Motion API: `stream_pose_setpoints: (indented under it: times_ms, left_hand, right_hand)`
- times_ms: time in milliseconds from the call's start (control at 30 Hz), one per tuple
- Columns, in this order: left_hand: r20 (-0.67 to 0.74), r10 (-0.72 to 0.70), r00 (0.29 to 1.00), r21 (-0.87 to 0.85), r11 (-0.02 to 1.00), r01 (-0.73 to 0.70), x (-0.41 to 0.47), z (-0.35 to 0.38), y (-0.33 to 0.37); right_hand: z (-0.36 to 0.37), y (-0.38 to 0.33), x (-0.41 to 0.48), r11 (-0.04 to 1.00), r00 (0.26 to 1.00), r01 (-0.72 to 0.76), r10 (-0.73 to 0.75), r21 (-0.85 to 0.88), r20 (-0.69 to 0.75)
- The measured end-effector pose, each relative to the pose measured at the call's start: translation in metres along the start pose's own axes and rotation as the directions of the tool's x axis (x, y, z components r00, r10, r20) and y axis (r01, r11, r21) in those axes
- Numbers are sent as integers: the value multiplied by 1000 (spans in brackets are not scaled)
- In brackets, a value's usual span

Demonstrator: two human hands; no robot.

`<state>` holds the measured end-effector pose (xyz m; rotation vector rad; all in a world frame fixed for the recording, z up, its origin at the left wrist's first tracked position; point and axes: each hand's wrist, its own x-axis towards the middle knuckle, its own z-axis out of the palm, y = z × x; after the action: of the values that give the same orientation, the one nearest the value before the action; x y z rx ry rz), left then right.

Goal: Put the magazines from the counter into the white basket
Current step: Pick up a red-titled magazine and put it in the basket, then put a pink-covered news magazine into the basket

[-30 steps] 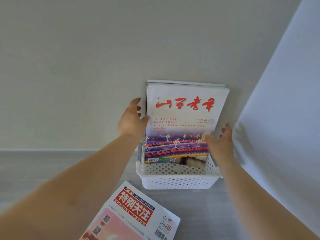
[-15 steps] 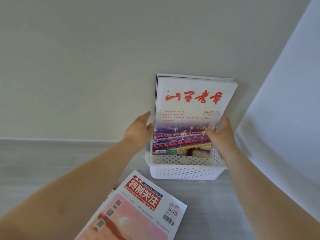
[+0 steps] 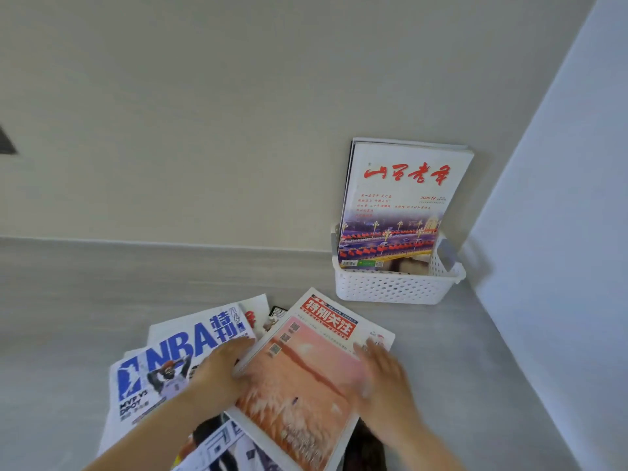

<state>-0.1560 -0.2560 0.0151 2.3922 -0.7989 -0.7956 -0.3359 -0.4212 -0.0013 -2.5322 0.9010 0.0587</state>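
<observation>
At the lower middle of the frame, the left hand (image 3: pixel 221 367) and blurred right hand (image 3: pixel 382 372), both open, flanked the pink-covered paper magazine (image 3: pixel 306 379) on the grey counter (image 3: pixel 85 300), the white perforated plastic basket (image 3: pixel 394 287) lying well above them.

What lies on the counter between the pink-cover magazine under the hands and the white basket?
Nothing: in the head view, only a bare strip of grey counter separates the pink-cover magazine from the white basket.
</observation>
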Motion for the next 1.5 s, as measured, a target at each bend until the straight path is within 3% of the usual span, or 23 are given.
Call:
stream_pose_setpoints:
  times_ms: [133, 267, 333, 433, 533, 600, 700, 767, 867, 933, 1067, 1267, 1400, 1500]
  left_hand:
    - [40, 100, 994, -131, 987, -94, -12, 3, 0]
    - [-23, -30, 999, -243, 970, 24, -5, -3, 11]
    - [-18, -87, 996, -217, 973, 81, 1, -8, 21]
    - [87, -15, 996, -132, 991, 26, 1, -10, 30]
    - [54, 47, 997, -104, 994, -41, -3, -9, 29]
    - [-2, 113, 994, -147, 983, -112, -10, -8, 25]
    - [-49, 185, 982, -264, 945, -191, -22, -9, 21]
    - [-81, 204, 976, -337, 916, -219, -30, -12, 21]
    - [-118, 212, 970, -457, 855, -243, -34, -20, 26]
    - [-116, 225, 967, -513, 821, -253, -33, -27, 34]
    - [-93, 282, 955, -518, 806, -288, -21, -37, 59]
    - [-148, 238, 960, -508, 815, -280, 26, -51, 114]
    - [-292, 268, 918, -421, 826, -375, 56, -58, 158]
    - [-384, 258, 887, -386, 828, -408, 79, -59, 184]
  right_hand:
    - [48, -19, -44, 994, 990, -105, 106, -8, 91]
    - [56, -24, -61, 991, 988, -136, 135, 7, 73]
    - [53, -23, -63, 992, 990, -127, 126, 21, 59]
    - [50, -25, -66, 989, 991, -126, 123, 72, 51]
    - [42, -24, -64, 970, 992, -122, 121, 209, 18]
    - [33, -25, -61, 873, 974, -181, 222, 453, -39]
    - [16, -29, -55, 500, 903, -192, 427, 844, -47]
    - [10, -30, -50, 343, 877, -185, 481, 921, -3]
    - [-5, -28, -44, 256, 884, -190, 464, 948, 52]
    - [-23, -23, -40, 262, 897, -164, 440, 951, 34]
    - [-68, -13, -28, 400, 914, -73, 393, 914, -100]
    - [-137, -4, 4, 541, 905, 70, 319, 838, -282]
    - [-178, 4, 32, 611, 860, 138, 317, 779, -401]
    - [-198, 11, 56, 577, 835, 198, 324, 792, -445]
